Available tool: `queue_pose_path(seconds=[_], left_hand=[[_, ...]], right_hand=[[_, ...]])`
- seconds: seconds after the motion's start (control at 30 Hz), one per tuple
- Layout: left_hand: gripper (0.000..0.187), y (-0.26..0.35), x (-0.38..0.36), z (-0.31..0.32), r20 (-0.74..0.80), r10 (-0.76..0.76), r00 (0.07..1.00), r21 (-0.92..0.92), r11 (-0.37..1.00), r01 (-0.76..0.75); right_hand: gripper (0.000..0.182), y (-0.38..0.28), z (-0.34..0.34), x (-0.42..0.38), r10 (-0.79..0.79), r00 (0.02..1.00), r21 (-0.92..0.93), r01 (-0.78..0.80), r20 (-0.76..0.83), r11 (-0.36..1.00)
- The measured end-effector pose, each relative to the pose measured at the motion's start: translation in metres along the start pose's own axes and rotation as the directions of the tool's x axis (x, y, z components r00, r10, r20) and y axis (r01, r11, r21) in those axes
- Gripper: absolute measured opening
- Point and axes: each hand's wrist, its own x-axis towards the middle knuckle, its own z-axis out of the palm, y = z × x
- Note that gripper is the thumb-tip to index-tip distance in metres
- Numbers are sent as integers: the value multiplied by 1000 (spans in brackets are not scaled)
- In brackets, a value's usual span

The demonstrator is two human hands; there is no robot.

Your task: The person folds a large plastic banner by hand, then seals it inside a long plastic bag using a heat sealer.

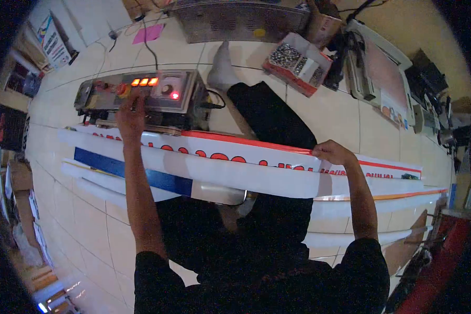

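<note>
My left hand [132, 112] reaches up to the front panel of a metal-cased machine [172, 86], which looks like a band sealer. Its fingers are stretched out just below the lit orange switches [144, 82], beside a red knob [123, 89]; whether they press anything I cannot make out. My right hand [334, 153] pinches the red upper edge of a long white banner [235, 146] with red lettering. This banner runs across my lap, its left part passing along the machine's front edge. Part of it is folded or rolled, hiding the lower half of the letters.
A bare foot [224, 68] rests on the tiled floor behind the machine. Nearby stands an open box of small metal pieces [298, 64]. A metal cabinet [240, 23] is at the back, and a printer-like device [377, 68] at right. More long strips [371, 238] lie around my legs.
</note>
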Motion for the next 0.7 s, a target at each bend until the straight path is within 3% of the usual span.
queue_pose_path(seconds=[0.03,0.07,0.1,0.13,0.17,0.2,0.23,0.27,0.37,0.4,0.43,0.47,0.53,0.57,0.6,0.67,0.7], left_hand=[[25,1,-1,0,-119,109,987,15,994,-108],[25,8,-5,-3,-127,103,987,27,995,-100],[25,16,-11,-9,-185,45,982,-13,999,-48],[25,25,-19,-14,-241,-15,970,-56,998,1],[27,35,-34,-18,-237,-103,966,-194,979,57],[26,44,-48,-18,-239,-98,966,-206,977,49],[25,53,-64,-18,-241,-95,966,-218,975,42],[24,63,-83,-19,-142,-89,986,-110,991,74],[29,112,-138,-4,97,-20,995,-240,970,43],[30,124,-153,5,162,66,985,-298,954,-15],[32,136,-167,14,221,158,962,-367,928,-69],[32,150,-179,21,218,154,964,-387,920,-59],[32,172,-199,32,307,303,902,-413,896,-161],[32,176,-207,37,306,317,898,-431,887,-166],[33,178,-215,42,347,352,869,-380,900,-213],[33,179,-221,49,380,391,838,-341,902,-266],[33,176,-222,50,368,365,855,-350,906,-237]], right_hand=[[33,-1,2,1,46,999,-5,-46,-20,999],[33,1,2,0,94,995,-9,-95,-39,995],[37,12,4,4,-71,995,-30,69,-70,997],[37,22,6,4,-80,995,-34,78,-58,996],[33,16,6,4,26,998,-11,-27,-52,1000],[29,9,6,3,132,990,8,-132,-47,991],[29,2,4,3,127,991,0,-127,-36,992],[28,-7,2,3,169,985,-21,-170,-30,985],[28,-18,4,0,186,982,-35,-187,-37,982],[28,-21,3,-2,170,984,-18,-171,-63,985],[28,-17,3,-1,185,981,-100,-190,-56,977],[28,-13,0,-3,203,977,-113,-209,-61,971],[36,-2,-4,-9,73,995,-198,-85,-68,977],[29,-1,-5,-13,198,978,-137,-206,-69,969],[29,-1,-4,-21,212,974,-133,-222,-85,966],[24,-8,-3,-30,124,973,67,-113,-195,991],[27,-9,-4,-33,253,953,186,-222,-166,957]])
